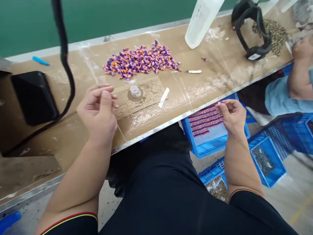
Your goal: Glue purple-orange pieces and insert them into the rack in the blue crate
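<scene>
I'm seeing a black cable (64,49) crossing the left side, curving between the phone (34,98) and my left hand (100,107). Beyond the hands, a purple-and-orange pile (143,60) is spreading over the bench (215,63), with a small knife (195,71) lying just beside it. A clear round container (135,91) is resting on cardboard (154,84), near a white strip (163,97). A translucent bottle (201,26) and a black frame (241,34) are occupying the far side.

My right hand (233,114) is pinching a small piece (218,103) over the blue tray (210,150), where matching rows (202,122) are lying. Its fingers are hiding most of that piece, and the hand is covering part of the tray. The left fingers are curling towards the thumb; I'm not managing to tell whether they're gripping anything. At the right edge, a co-worker's arm (299,75) is being cut off.
</scene>
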A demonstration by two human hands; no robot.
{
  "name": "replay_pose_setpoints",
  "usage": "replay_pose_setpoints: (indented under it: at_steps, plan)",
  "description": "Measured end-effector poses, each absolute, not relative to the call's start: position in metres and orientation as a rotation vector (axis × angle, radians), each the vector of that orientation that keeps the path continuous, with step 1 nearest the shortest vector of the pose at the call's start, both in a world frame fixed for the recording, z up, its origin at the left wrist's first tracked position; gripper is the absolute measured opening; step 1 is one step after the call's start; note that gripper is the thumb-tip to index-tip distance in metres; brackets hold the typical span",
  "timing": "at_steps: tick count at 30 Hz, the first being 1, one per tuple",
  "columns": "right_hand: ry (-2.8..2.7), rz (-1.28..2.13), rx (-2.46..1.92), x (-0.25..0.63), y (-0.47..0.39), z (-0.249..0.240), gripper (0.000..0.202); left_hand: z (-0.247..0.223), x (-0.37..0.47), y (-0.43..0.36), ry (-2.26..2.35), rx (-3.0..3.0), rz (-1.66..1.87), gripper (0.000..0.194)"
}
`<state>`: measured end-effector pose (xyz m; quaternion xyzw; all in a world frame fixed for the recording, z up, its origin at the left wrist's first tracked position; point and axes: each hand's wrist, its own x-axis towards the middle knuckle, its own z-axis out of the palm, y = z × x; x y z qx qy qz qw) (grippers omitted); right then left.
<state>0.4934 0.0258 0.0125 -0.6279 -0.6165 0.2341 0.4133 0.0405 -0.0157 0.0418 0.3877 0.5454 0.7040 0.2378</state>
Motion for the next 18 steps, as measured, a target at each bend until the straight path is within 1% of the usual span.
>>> replay_pose_setpoints:
  at_steps: [3, 4, 6, 8, 9, 12, 15, 18]
  plan:
    - [-1.560, 0.695, -2.138, 0.541, -0.003, -0.015, 0.038, 0.044, 0.041, -0.014, 1.479, 1.049, 1.956, 0.042]
    - [-1.593, 0.751, -2.313, 0.550, -0.011, -0.024, 0.035, 0.044, 0.041, -0.013, 1.483, 1.039, 1.962, 0.042]
    - [-1.640, 0.808, -2.529, 0.559, -0.023, -0.040, 0.026, 0.043, 0.041, -0.012, 1.482, 1.027, 1.963, 0.040]
    - [-1.684, 0.808, -2.625, 0.563, -0.029, -0.052, 0.017, 0.043, 0.042, -0.013, 1.481, 1.035, 1.936, 0.038]
    - [-1.714, 0.811, -2.665, 0.563, -0.030, -0.055, 0.016, 0.044, 0.042, -0.013, 1.485, 1.048, 1.924, 0.037]
    - [-1.820, 0.833, -2.759, 0.566, -0.031, -0.061, 0.022, 0.046, 0.044, -0.016, 1.505, 1.071, 1.929, 0.035]
    - [-1.921, 0.833, -2.822, 0.568, -0.029, -0.063, 0.031, 0.046, 0.043, -0.015, 1.515, 1.069, 1.930, 0.038]
    - [-1.999, 0.813, -2.874, 0.570, -0.026, -0.066, 0.034, 0.037, 0.039, -0.007, 1.527, 1.064, 1.977, 0.039]
